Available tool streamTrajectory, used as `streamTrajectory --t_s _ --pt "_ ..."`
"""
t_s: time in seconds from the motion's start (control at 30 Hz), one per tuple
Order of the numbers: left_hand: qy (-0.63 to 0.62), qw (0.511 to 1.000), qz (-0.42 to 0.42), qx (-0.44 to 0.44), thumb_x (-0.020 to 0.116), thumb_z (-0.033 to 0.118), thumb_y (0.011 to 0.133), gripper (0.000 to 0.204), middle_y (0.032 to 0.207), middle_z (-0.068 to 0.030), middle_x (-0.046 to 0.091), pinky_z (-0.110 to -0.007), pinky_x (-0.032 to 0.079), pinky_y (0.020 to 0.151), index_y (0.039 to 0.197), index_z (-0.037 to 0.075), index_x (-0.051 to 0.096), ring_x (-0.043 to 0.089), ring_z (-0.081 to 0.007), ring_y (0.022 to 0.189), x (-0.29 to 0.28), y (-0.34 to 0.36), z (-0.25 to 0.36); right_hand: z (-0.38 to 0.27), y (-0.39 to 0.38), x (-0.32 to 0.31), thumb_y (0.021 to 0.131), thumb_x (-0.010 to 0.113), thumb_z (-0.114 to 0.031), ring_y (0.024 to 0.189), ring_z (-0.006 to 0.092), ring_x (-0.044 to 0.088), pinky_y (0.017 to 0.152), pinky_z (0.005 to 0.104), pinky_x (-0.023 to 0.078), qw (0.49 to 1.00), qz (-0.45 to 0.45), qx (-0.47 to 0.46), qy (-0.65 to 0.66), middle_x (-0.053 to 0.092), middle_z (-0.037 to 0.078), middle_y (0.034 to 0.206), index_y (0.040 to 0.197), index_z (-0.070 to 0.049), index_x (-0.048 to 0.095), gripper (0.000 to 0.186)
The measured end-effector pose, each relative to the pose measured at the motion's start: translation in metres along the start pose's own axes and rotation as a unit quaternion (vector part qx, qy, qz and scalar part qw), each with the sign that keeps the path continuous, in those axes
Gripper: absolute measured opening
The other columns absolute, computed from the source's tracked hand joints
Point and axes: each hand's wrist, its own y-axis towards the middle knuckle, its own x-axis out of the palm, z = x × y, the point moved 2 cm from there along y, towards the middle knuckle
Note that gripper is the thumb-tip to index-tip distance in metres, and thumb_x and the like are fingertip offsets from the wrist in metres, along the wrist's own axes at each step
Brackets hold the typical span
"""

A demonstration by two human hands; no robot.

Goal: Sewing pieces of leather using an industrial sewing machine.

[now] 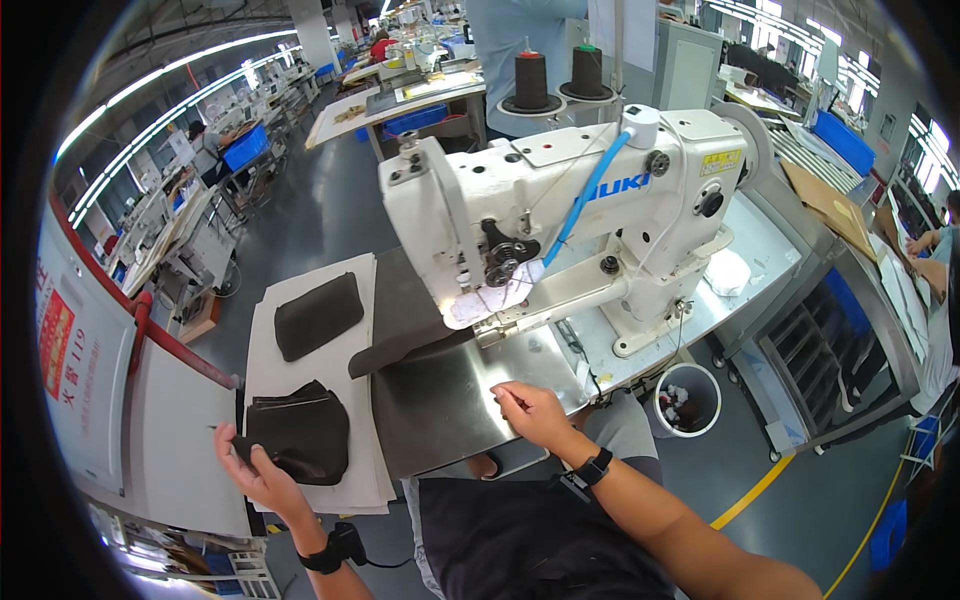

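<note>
At the left, my left hand [268, 485] has its thumb and fingers closed on the edge of a dark brown piece [305, 440], leather-like, in a small stack. My right hand [538, 415] is closed in a pinch over the shiny metal plate [430, 420]; anything between its fingertips is too small to make out. A white sewing machine [560, 180] stands beyond it. Under the machine's needle area lies a long dark strip [410, 348], reaching left across the plate. Another dark stack [318, 315] rests farther back on the pale board [262, 375].
Two dark thread cones [532, 82] stand behind the machine. A white waste bin [688, 400] is on the floor at right, near a metal rack cart [825, 340]. A red pipe [185, 345] and a white panel border the left side. Another person stands behind the machine.
</note>
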Motion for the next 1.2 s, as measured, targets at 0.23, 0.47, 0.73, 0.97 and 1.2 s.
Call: streamTrajectory --t_s 0.23,0.47,0.73,0.97,1.2 --pt "0.039 0.998 -0.049 -0.014 0.044 -0.002 0.09 0.031 0.137 -0.0201 0.057 -0.042 0.038 0.112 0.114 -0.003 0.063 0.052 -0.033 0.13 -0.007 0.007 -0.025 -0.001 0.003 0.01 0.104 0.062 -0.019 0.067 0.007 0.063 0.062 0.0247 0.051 0.999 -0.025 0.028 -0.017 0.07 0.004 0.076 0.111 0.001 0.072 0.023" --pt "0.068 0.994 -0.088 0.001 0.043 -0.003 0.091 0.031 0.139 -0.0179 0.056 -0.042 0.036 0.114 0.115 -0.004 0.063 0.051 -0.0318 0.131 -0.002 -0.008 -0.03 -0.094 -0.033 0.123 0.091 0.073 -0.028 0.131 0.0358 0.054 0.11 0.0492 0.042 0.918 -0.174 -0.339 -0.106 0.058 0.015 0.139 0.14 -0.006 0.057 0.056" --pt "-0.118 0.982 0.0 -0.148 0.043 -0.004 0.092 0.038 0.14 -0.0133 0.055 -0.039 0.04 0.113 0.126 -0.001 0.06 0.053 -0.027 0.129 -0.039 0.017 -0.039 -0.058 -0.046 0.219 0.101 0.054 -0.049 0.15 0.0307 0.034 0.124 0.0614 0.018 0.862 -0.271 -0.344 -0.254 0.044 0.011 0.158 0.154 -0.013 0.043 0.065" --pt "-0.227 0.96 0.088 -0.137 0.043 0.003 0.096 0.032 0.143 -0.0137 0.052 -0.04 0.048 0.11 0.125 0.001 0.055 0.054 -0.0261 0.127 -0.064 0.078 0.036 -0.052 -0.043 0.22 0.101 0.055 -0.043 0.149 0.0287 0.036 0.123 0.0626 0.018 0.876 -0.255 -0.333 -0.238 0.047 0.01 0.155 0.146 -0.012 0.053 0.054" --pt "-0.301 0.925 -0.182 -0.144 0.049 0.008 0.087 0.006 0.117 -0.0177 0.053 -0.033 0.045 0.098 0.09 0.003 0.05 0.056 -0.0208 0.102 -0.056 0.029 0.121 -0.078 -0.026 0.161 0.108 0.052 -0.037 0.126 0.0286 0.06 0.112 0.0415 0.042 0.969 -0.211 -0.084 0.095 0.068 0.012 0.128 0.136 -0.004 0.061 0.045"
